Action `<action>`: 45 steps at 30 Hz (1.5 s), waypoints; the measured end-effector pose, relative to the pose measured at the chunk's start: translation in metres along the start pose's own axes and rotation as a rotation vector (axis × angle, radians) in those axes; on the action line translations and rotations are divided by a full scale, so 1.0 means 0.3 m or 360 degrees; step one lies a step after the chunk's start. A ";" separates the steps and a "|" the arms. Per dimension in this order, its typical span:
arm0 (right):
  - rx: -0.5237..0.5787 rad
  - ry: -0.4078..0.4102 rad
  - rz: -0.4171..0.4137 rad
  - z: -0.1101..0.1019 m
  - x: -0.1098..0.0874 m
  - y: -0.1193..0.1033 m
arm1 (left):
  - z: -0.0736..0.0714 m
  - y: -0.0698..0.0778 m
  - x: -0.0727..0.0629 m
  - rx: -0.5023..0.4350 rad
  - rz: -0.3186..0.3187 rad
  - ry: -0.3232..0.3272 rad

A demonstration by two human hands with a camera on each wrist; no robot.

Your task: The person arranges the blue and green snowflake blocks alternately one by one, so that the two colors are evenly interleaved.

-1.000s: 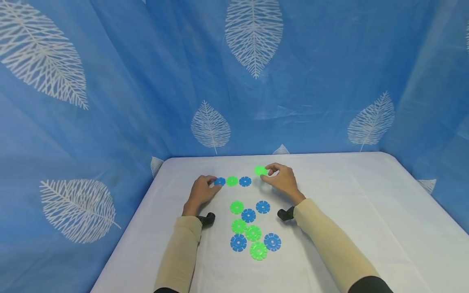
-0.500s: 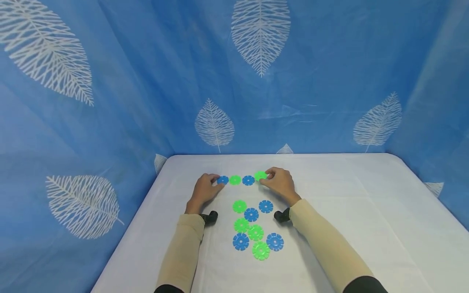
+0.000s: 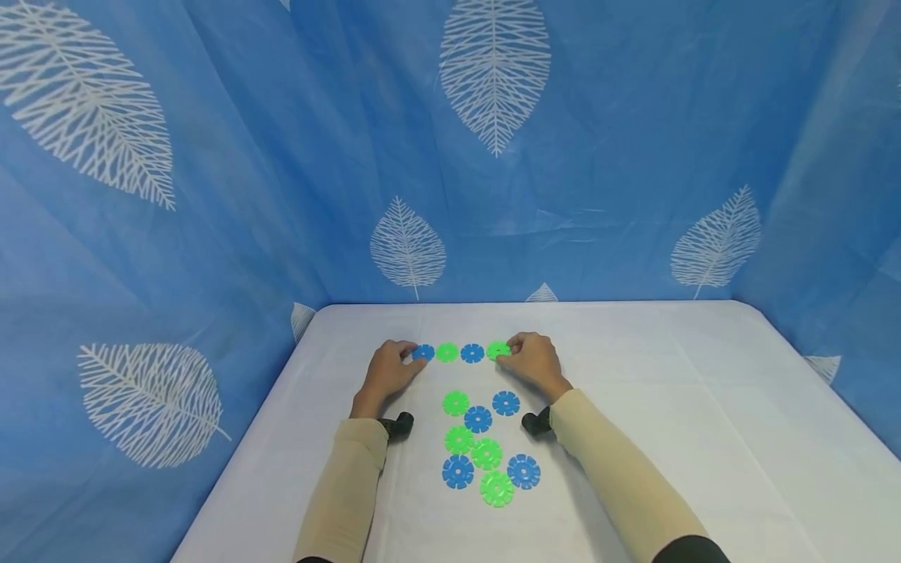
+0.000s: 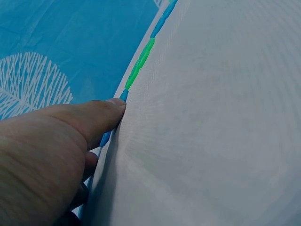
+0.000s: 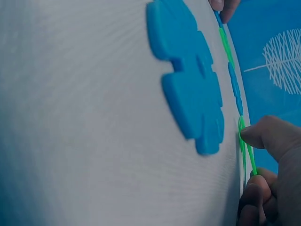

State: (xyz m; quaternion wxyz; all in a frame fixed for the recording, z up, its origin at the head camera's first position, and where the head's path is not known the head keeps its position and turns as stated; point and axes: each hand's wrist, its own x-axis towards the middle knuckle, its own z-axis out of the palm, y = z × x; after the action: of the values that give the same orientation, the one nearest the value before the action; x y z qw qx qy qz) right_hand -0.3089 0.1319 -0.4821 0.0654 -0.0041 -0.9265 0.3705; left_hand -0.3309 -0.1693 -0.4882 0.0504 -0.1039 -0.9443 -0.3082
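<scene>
Flat, notched plastic discs lie in a row toward the table's far side. My left hand (image 3: 385, 370) holds the blue disc (image 3: 424, 353) at the row's left end between thumb and fingers; in the left wrist view the thumb covers part of that disc's edge. To its right come a green disc (image 3: 446, 352) and another blue disc (image 3: 472, 353). At the right end, my right hand (image 3: 536, 363) pinches a green disc (image 3: 497, 350) right beside the blue one. Two thin green edges (image 5: 242, 146) show by its fingertips in the right wrist view.
Nearer to me, several loose green discs (image 3: 497, 489) and blue discs (image 3: 524, 471) lie on the white-covered table (image 3: 676, 438), some overlapping. A blue curtain (image 3: 605, 227) with white leaves hangs behind the table's far edge. A black wrist device (image 3: 397, 427) is on the left arm.
My right hand has lowered the green disc from behind the row into line with its right end. The left hand stays at the blue disc. The head view has shifted slightly.
</scene>
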 end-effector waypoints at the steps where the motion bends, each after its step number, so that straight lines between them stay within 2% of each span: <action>1: -0.0009 -0.0006 -0.0001 0.001 0.000 0.001 | 0.001 0.001 0.000 0.0000 0.0001 -0.0001; 11: -0.0059 -0.0047 -0.0077 -0.001 0.001 0.014 | 0.006 0.001 0.003 -0.0016 -0.0008 -0.0006; 18: -0.0055 -0.0121 -0.0160 -0.010 0.003 0.026 | 0.014 -0.011 0.010 -0.0009 -0.0025 -0.0028; 23: 0.0033 -0.0178 -0.0171 -0.031 0.006 0.039 | 0.013 -0.015 0.013 -0.0002 -0.0024 -0.0026; 28: 0.0138 -0.0193 -0.0121 -0.052 -0.003 0.043 | 0.009 -0.008 0.012 -0.0029 -0.0035 -0.0037; 34: 0.0227 -0.0227 -0.0193 -0.084 -0.013 0.039 | 0.011 -0.010 0.014 -0.0012 -0.0040 -0.0037; 38: 0.0283 -0.0214 -0.0214 -0.117 -0.018 0.033 | 0.013 -0.012 0.018 -0.0019 -0.0019 -0.0035; 45: 0.0279 -0.0129 -0.0278 -0.170 -0.051 0.005 | 0.016 -0.017 0.020 -0.0010 -0.0031 -0.0048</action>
State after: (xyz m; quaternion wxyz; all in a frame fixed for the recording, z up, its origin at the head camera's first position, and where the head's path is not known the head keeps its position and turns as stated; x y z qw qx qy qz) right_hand -0.2875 0.1672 -0.4483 0.0600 0.0974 -0.8894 0.4427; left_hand -0.3380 -0.1694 -0.4940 0.0328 -0.0994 -0.9450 -0.3100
